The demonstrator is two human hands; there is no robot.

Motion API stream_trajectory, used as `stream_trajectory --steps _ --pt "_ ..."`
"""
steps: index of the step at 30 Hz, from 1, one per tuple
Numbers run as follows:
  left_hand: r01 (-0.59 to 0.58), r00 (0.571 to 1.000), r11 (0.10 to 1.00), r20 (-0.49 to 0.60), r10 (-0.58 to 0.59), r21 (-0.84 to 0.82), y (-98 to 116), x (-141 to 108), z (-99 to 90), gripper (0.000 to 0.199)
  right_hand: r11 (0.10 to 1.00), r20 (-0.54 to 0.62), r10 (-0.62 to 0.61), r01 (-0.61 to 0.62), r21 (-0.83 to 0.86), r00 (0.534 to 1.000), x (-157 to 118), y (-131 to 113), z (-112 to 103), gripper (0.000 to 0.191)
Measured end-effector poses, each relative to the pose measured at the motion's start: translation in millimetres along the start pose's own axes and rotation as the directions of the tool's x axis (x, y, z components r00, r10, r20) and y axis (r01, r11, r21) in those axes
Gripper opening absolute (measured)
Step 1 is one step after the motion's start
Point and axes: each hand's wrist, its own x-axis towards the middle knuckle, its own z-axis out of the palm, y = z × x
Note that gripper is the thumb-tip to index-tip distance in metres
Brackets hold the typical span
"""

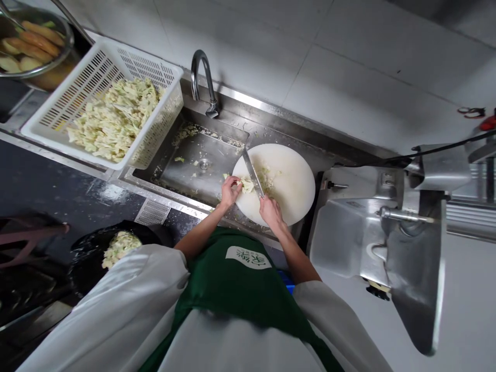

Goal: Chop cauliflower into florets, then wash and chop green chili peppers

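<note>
the cauliflower (116, 119) is showing cream with touches of pale green, and the basket (160, 124) is gleaming white in slotted rows! the board (292, 181) is wearing off-white, the knife blade (251, 170) is flashing silver-grey, and the green apron (225, 289) is sporting a white patch (248, 257) with green lettering!

Your steel sink counter (271, 132) carries a round white board (292, 181), a slotted white basket (165, 129) further left, plus pale vegetable scraps (187, 132) in the basin (184, 175)

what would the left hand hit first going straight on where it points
The left hand would likely meet the cauliflower at its fingertips, then the knife; exact depth is unclear.
</note>
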Motion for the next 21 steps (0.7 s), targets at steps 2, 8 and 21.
stream_trajectory --steps 2,8,21 --pt "0.001 1.0 1.0 0.004 -0.001 0.001 0 -1 -1.5 0.015 1.0 0.073 -0.004 0.004 -0.008 0.997 6 1 3 0.038" --pt "0.004 1.0 1.0 0.002 -0.004 -0.018 5 -13 -5.9 0.02 1.0 0.003 0.005 -0.005 -0.023 1.0 -1 3 -3 0.04" --pt "0.121 0.99 0.989 0.08 -0.114 -0.088 16 -28 -17.5 0.026 0.999 0.04 0.029 -0.03 0.039 0.999 5 -11 5 0.037"
